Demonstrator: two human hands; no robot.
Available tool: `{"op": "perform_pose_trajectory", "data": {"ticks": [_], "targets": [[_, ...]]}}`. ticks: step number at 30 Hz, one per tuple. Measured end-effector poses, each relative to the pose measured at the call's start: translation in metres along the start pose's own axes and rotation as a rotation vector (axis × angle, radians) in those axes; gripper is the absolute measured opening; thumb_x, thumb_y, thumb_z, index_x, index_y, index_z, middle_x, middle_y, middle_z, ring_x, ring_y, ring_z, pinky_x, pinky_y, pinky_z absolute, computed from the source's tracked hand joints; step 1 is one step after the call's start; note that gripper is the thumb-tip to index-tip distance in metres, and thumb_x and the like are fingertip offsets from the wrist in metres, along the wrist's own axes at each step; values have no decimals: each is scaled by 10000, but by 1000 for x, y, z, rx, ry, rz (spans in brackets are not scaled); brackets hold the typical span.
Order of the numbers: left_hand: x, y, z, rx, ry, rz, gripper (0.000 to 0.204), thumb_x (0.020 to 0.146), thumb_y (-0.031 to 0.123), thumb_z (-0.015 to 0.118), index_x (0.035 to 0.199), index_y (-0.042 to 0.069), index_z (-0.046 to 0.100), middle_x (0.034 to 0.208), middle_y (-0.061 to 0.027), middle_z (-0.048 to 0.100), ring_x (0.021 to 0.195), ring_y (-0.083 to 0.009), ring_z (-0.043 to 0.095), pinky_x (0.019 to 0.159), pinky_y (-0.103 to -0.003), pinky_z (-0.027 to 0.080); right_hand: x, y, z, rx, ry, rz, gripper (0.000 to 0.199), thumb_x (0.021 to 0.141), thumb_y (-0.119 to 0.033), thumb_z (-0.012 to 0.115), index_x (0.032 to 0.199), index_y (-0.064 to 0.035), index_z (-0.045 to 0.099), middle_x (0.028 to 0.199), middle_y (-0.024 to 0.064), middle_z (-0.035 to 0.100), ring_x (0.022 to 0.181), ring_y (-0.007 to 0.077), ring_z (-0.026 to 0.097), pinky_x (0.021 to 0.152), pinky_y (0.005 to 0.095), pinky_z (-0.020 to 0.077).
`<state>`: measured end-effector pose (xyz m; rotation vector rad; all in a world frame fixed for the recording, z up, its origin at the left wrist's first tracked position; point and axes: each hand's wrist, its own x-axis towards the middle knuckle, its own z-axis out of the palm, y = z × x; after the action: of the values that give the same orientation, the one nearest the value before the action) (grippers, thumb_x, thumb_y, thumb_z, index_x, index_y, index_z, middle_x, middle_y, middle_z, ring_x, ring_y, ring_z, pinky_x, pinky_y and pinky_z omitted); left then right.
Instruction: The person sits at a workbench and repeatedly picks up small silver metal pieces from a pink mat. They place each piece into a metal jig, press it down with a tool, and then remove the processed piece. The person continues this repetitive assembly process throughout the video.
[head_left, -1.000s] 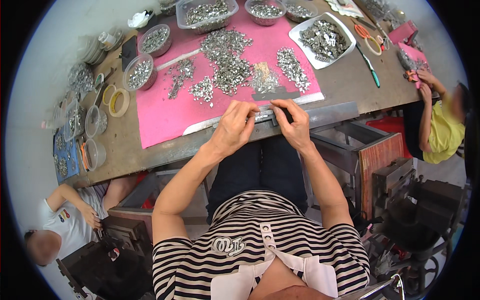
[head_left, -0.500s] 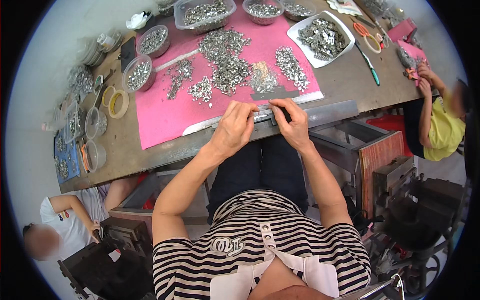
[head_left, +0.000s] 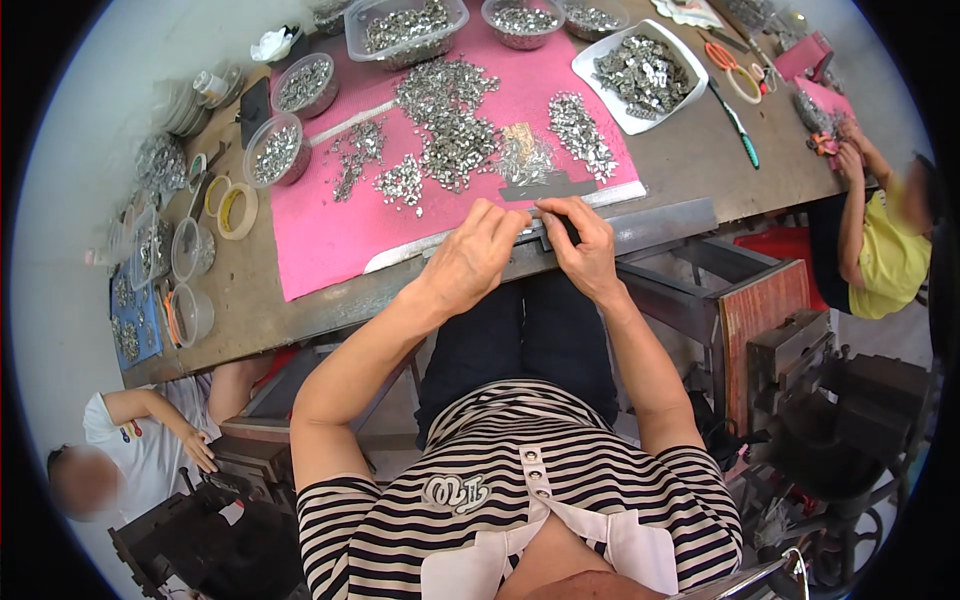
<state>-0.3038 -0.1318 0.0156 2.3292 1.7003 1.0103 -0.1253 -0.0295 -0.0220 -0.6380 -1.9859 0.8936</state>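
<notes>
Left hand (head_left: 470,255) and right hand (head_left: 585,245) meet at the near edge of the counter (head_left: 690,165), fingertips pinching a narrow metal strip (head_left: 535,228) lying along the front of the pink mat (head_left: 330,235).

Risk: the strip sits at the counter edge; a loosened pinch would likely drop it to the floor. A sweeping wrist could scatter the nearest heap of small metal parts (head_left: 525,160).

Count: one mat, one white tray (head_left: 590,65), two tape rolls (head_left: 235,210), about six loose heaps.
</notes>
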Motion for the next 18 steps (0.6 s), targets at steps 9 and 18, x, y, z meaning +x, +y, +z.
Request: {"op": "perform_pose_trajectory", "data": {"ticks": [9,18], "targets": [[-15,9,15,192,170,15,345,774,-28,695,1106,58,725,893,-115,637,1013,-332,626,952,-480,537,1,0,2,28,-12,15,164,918,32,684,1067,-23,725,925,111,711,835,269,666,779,350,506],[-34,-46,-20,59,500,-284,339,861,35,738,1195,54,685,1197,-143,692,1075,-357,629,1002,-476,488,58,-22,19,-81,-224,-174,131,915,11,684,1040,-16,715,892,108,671,804,282,639,763,392,475]]}}
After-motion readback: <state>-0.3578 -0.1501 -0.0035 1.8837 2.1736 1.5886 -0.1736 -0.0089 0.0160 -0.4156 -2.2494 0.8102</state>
